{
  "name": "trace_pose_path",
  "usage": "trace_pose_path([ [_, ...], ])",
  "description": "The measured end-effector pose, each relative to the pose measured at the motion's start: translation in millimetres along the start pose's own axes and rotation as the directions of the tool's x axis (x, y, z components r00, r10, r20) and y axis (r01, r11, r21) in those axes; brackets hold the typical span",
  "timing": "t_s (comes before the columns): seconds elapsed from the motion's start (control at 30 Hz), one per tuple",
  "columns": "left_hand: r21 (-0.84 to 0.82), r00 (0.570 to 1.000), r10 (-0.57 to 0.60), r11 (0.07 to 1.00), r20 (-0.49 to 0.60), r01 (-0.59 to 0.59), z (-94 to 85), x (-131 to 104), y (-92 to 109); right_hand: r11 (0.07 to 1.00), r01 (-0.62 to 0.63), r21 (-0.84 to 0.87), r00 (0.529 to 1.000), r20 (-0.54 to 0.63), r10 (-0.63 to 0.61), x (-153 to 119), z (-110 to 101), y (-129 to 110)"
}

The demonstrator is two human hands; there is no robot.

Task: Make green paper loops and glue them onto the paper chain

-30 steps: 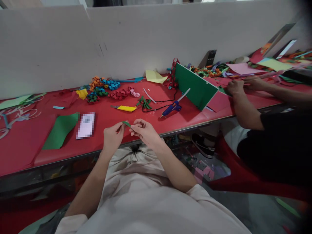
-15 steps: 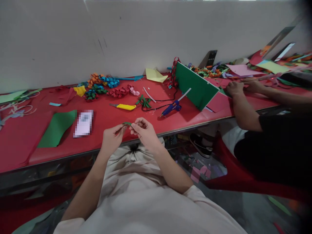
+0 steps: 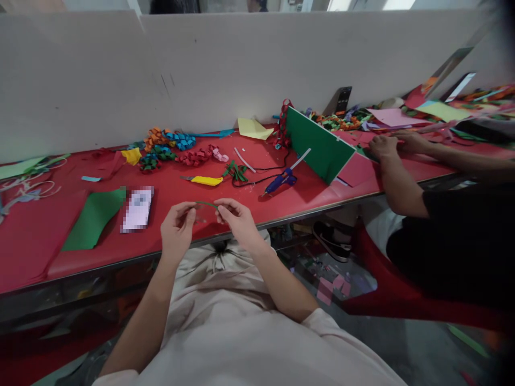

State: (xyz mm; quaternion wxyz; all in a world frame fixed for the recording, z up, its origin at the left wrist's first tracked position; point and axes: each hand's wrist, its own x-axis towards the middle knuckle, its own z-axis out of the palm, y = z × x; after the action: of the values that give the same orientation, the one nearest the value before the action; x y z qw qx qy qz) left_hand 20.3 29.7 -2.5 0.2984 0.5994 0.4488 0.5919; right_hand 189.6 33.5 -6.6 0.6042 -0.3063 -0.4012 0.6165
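Note:
Stretched between my two hands is a thin green paper strip (image 3: 206, 203), slightly bowed upward. My left hand (image 3: 177, 228) pinches one end of it, and my right hand (image 3: 238, 220) pinches the other. Both are just above the front edge of the red table (image 3: 169, 187). Beyond them lie a small bunch of green strips (image 3: 236, 171), a yellow utility knife (image 3: 206, 180) and a blue glue gun (image 3: 280, 182) with a white glue stick in its back. A mobile phone (image 3: 138, 209), its screen pixelated, rests left of my left hand.
A green board (image 3: 316, 145) leans upright on the right. Curled paper garlands (image 3: 161, 145) lie along the white partition (image 3: 225, 69). Green paper (image 3: 94, 220) and red sheets (image 3: 36, 236) are at the left. A co-worker's hands (image 3: 384, 146) work at the right, beside a red chair (image 3: 386, 295).
My hands have moved apart, the left one going leftward, so more of the green strip shows between them. The view has tilted up slightly.

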Motion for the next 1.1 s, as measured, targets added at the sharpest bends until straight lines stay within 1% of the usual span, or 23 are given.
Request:
trace_pose_path([
  [0.1,-0.034,0.996,-0.076,0.997,-0.054,0.074,0.0,2,-6,0.996,-0.082,-0.023,0.993,0.082,0.084,-2,0,2],
  [0.2,-0.019,0.989,-0.144,0.989,-0.040,0.143,-1.9,6,-11,0.986,-0.148,-0.080,0.977,0.144,0.158,-6,1,3],
  [0.27,-0.047,0.984,-0.178,0.983,-0.018,0.177,-3.5,8,-13,0.985,-0.152,-0.083,0.973,0.162,0.164,-7,2,2],
  [0.33,-0.089,0.974,-0.227,0.970,0.017,0.228,-4.8,9,-12,0.986,-0.163,-0.028,0.974,0.158,0.165,-7,2,0],
  [0.43,-0.163,0.945,-0.310,0.932,0.107,0.324,-6.3,7,-7,0.977,-0.206,0.062,0.972,0.127,0.197,-6,0,-4],
  [0.53,-0.280,0.919,-0.341,0.879,0.195,0.386,-7.8,3,-2,0.964,-0.247,0.094,0.966,0.107,0.237,-4,-2,-6],
  [0.6,-0.306,0.904,-0.346,0.858,0.252,0.413,-8.9,1,-1,0.961,-0.259,0.100,0.963,0.102,0.249,-1,-3,-7],
  [0.63,-0.290,0.896,-0.344,0.859,0.279,0.421,-9.5,0,-1,0.961,-0.257,0.102,0.964,0.098,0.247,1,-3,-7],
  [0.7,-0.207,0.883,-0.332,0.887,0.332,0.412,-10.9,-1,-3,0.965,-0.234,0.114,0.970,0.088,0.225,6,-3,-6],
  [0.8,-0.037,0.877,-0.306,0.939,0.371,0.343,-12.7,-1,-7,0.977,-0.172,0.126,0.985,0.048,0.167,16,-3,0],
  [0.87,0.032,0.887,-0.304,0.949,0.348,0.313,-13.5,0,-10,0.995,-0.098,0.025,0.995,0.008,0.098,22,-3,6],
  [0.93,0.039,0.903,-0.306,0.950,0.302,0.309,-13.7,0,-12,0.983,0.007,-0.182,1.000,-0.025,-0.012,23,-3,12],
  [0.97,0.027,0.914,-0.302,0.952,0.273,0.306,-13.6,-1,-13,0.953,0.060,-0.296,0.998,-0.016,-0.068,22,-4,15],
  [1.03,-0.008,0.939,-0.275,0.959,0.205,0.282,-12.5,-2,-14,0.868,0.147,-0.474,0.989,0.056,-0.137,18,-5,20],
  [1.1,-0.039,0.967,-0.230,0.971,0.114,0.235,-9.6,-1,-13,0.790,0.216,-0.574,0.976,0.150,-0.158,13,-5,22],
])
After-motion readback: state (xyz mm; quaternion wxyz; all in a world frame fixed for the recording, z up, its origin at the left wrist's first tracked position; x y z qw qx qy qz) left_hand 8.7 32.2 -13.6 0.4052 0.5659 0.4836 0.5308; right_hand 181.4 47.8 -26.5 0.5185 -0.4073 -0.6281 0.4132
